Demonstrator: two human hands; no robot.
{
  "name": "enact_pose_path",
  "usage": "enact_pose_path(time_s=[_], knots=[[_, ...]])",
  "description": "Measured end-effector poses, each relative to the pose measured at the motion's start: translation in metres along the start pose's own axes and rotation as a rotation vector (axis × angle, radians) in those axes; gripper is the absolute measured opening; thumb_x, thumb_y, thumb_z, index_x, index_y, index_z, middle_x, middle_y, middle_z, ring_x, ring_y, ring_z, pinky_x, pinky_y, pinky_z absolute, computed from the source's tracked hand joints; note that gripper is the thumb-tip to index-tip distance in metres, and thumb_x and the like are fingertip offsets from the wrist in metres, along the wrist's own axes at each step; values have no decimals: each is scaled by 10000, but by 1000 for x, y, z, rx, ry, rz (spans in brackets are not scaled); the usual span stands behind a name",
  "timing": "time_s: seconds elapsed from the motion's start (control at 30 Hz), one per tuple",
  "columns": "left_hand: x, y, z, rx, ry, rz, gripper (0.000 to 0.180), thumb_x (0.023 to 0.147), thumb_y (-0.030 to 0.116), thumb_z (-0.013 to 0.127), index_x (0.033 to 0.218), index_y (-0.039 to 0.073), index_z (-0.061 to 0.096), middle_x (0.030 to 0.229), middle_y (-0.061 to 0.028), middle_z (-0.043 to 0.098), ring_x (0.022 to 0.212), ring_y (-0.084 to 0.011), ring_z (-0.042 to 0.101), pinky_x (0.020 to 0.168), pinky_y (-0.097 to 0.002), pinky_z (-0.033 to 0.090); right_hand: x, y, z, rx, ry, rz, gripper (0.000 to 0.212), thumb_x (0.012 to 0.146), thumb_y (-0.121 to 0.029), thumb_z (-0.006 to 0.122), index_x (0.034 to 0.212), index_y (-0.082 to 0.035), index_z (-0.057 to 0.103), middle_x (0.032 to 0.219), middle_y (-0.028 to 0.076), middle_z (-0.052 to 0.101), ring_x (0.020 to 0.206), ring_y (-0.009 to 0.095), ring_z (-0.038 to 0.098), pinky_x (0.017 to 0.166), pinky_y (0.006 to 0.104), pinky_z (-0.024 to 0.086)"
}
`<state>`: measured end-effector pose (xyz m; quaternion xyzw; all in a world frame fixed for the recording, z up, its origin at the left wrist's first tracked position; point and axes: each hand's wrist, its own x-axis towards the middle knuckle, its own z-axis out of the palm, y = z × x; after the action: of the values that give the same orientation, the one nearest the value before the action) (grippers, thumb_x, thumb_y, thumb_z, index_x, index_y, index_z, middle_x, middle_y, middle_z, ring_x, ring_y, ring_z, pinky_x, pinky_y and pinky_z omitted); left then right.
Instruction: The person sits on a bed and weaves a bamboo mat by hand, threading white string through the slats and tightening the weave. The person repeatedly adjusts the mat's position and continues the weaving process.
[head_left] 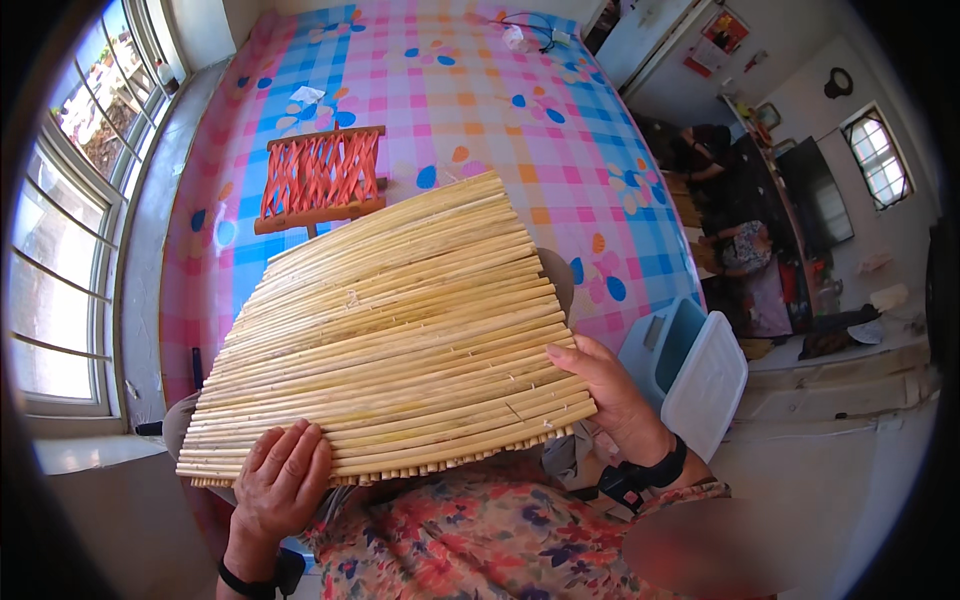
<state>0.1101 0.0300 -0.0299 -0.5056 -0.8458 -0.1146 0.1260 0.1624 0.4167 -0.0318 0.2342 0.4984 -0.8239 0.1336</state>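
Note:
A stiff mat of pale yellow plant stalks (390, 320), laid side by side in rows, rests tilted over my lap. My left hand (285, 478) lies over its near left edge, with the fingers together on top and the thumb hidden. At the right edge, my right hand (600, 385) grips the mat with the thumb on its upper face and the other fingers underneath. Cut stalk ends show along the near border, and small ties poke through the surface. Beyond the mat, a wooden frame (320, 180) strung with crisscrossed red strips sits on the bed.
The bed cover (480, 100) is checked pink and blue with flowers. To my right stands a light blue plastic box (645, 345), with a white lid (706, 385) leaning against it. A barred window (65, 290) runs along the left. Two people are at the far right.

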Motion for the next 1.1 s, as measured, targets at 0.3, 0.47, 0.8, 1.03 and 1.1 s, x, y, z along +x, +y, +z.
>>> enact_pose_path(time_s=[0.3,0.47,0.8,1.03,1.1], knots=[[-8,-12,-2,124,97,-84,256,845,85,654,1098,47,679,1186,-126,676,1147,-311,642,1051,-510,444,-3,13,12,67,-53,-170,496,998,-194,584,1414,31,434,1339,146,581,1188,206,600,1014,363,486],[-31,-31,20,164,99,-345,383,812,58,694,1190,36,636,1283,-126,635,1245,-286,588,1126,-521,354,35,46,6,99,-43,-225,477,995,-159,577,1417,14,437,1338,129,581,1207,216,585,1025,373,480],[-99,-27,60,115,165,-800,566,777,21,733,1314,42,554,1411,-156,539,1347,-321,490,1136,-493,336,64,74,0,55,19,-221,514,975,-136,584,1442,-1,418,1369,131,555,1235,258,563,1058,413,448],[-75,-29,57,111,258,-793,589,760,16,749,1312,49,548,1449,-145,511,1382,-327,458,1161,-498,308,56,67,2,40,27,-160,505,979,-192,613,1414,10,454,1342,131,582,1211,254,581,1028,406,477],[-71,-34,51,150,242,-762,585,765,14,744,1315,49,549,1448,-143,514,1387,-322,455,1168,-503,294,54,62,4,29,-9,-155,492,981,-194,611,1405,8,462,1329,132,592,1191,253,594,1019,411,484]])
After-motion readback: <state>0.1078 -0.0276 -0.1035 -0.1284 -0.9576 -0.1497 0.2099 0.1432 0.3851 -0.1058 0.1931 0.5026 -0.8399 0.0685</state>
